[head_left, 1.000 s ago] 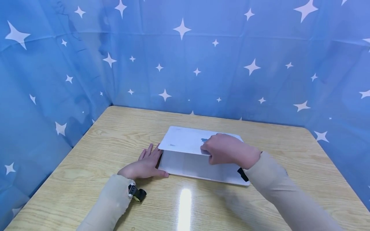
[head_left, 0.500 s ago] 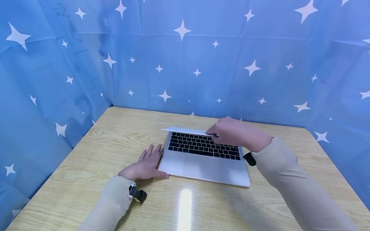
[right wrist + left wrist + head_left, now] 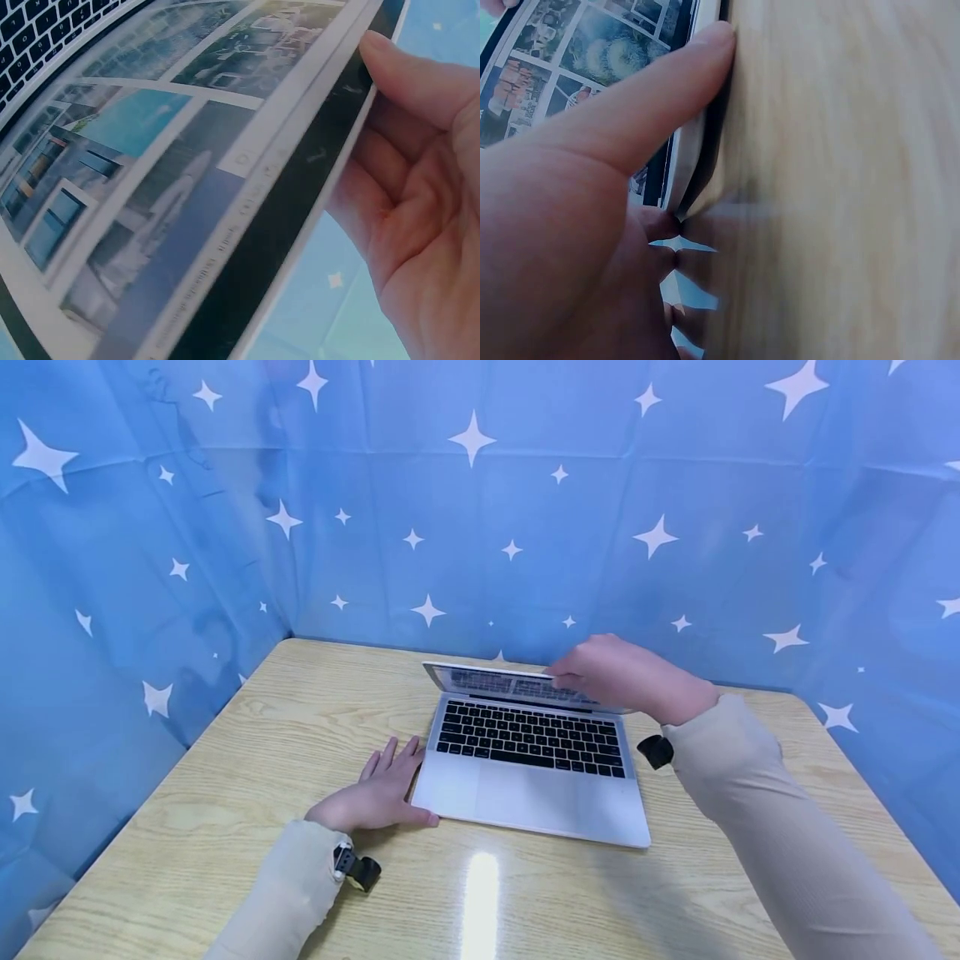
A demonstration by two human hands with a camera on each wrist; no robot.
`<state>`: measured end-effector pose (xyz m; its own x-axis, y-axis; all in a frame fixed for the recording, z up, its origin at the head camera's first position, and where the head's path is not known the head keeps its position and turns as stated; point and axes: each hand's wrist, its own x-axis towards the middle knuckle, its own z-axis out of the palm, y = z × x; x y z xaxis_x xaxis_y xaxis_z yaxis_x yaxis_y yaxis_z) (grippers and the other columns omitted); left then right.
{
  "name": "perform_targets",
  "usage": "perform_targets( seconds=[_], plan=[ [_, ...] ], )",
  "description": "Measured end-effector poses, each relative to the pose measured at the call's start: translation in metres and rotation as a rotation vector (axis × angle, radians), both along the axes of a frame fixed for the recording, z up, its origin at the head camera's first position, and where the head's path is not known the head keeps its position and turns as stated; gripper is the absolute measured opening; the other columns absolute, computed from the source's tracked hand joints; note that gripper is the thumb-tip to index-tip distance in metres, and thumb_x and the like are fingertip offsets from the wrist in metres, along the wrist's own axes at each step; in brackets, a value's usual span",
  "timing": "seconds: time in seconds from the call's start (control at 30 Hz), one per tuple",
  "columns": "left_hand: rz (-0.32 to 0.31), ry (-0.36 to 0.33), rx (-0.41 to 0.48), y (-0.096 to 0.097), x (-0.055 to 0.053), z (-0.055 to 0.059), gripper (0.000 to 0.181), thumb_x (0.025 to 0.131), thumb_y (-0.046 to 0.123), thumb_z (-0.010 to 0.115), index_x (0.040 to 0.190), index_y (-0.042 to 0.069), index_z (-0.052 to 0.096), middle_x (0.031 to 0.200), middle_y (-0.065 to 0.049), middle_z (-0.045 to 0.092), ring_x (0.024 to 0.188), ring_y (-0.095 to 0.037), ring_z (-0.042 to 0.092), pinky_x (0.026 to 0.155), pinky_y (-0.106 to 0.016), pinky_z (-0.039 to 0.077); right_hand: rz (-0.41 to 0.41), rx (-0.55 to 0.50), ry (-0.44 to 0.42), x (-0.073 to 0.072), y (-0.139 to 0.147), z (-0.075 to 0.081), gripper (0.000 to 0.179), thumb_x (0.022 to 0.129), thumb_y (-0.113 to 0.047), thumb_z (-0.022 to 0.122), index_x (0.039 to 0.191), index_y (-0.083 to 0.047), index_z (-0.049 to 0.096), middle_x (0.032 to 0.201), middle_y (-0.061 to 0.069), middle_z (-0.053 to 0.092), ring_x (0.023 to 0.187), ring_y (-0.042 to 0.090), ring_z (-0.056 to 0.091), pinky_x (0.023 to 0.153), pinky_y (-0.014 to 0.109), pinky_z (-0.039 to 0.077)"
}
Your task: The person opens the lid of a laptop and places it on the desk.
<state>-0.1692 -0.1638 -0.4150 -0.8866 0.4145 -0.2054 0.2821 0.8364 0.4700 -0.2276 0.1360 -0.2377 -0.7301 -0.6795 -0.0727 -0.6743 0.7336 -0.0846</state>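
A silver laptop [image 3: 525, 785] with a black keyboard [image 3: 528, 739] lies on the table, its lid raised past upright toward the back. Its lit screen [image 3: 150, 187] shows a grid of pictures in the right wrist view. My right hand [image 3: 626, 677] pinches the lid's top edge, thumb on the dark bezel and curled fingers behind. My left hand [image 3: 375, 793] rests at the laptop's left front corner with straight, spread fingers. In the left wrist view, the left thumb [image 3: 652, 97] lies along the laptop's edge and the other fingertips touch the wood.
The laptop stands on a light wooden table [image 3: 247, 752] with a bright light reflection near its front. A blue curtain with white stars [image 3: 480, 527] hangs behind and along both sides of the table.
My right hand has swung the laptop lid up and back from nearly closed, uncovering the keyboard and then the screen. My left hand has stayed in place at the corner.
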Motion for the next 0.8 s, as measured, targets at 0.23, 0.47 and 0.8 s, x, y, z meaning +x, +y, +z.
perform_targets(
  seconds=[0.23,0.47,0.8],
  plan=[
    [0.008,-0.006,-0.003,-0.002,0.000,-0.002,0.104,0.069,0.063,0.061,0.144,0.012,0.011,0.149,-0.007,-0.002,0.133,-0.029,-0.013,0.104,-0.048,-0.005,-0.068,-0.109,0.062,-0.013,0.005,-0.001,0.021,0.090,-0.013,0.054,0.105,-0.013,0.067,0.096,0.004,0.067,0.078,0.014,0.061,0.073,0.034,0.048],
    [0.018,-0.005,-0.002,-0.002,-0.002,-0.005,0.107,0.066,0.065,0.062,0.145,0.014,0.012,0.149,-0.006,-0.003,0.133,-0.029,-0.014,0.104,-0.048,-0.007,-0.122,-0.211,0.162,-0.028,0.008,-0.009,0.020,0.090,-0.014,0.054,0.105,-0.011,0.067,0.097,0.005,0.067,0.073,0.016,0.061,0.071,0.034,0.048],
    [0.037,-0.012,-0.018,0.000,-0.003,-0.007,0.108,0.064,0.067,0.062,0.145,0.015,0.013,0.149,-0.004,-0.002,0.133,-0.027,-0.013,0.104,-0.047,-0.006,-0.211,-0.306,0.223,-0.050,0.013,-0.017,0.028,0.092,-0.026,0.050,0.111,-0.012,0.064,0.104,0.007,0.065,0.085,0.022,0.062,0.076,0.040,0.046]
  ],
)
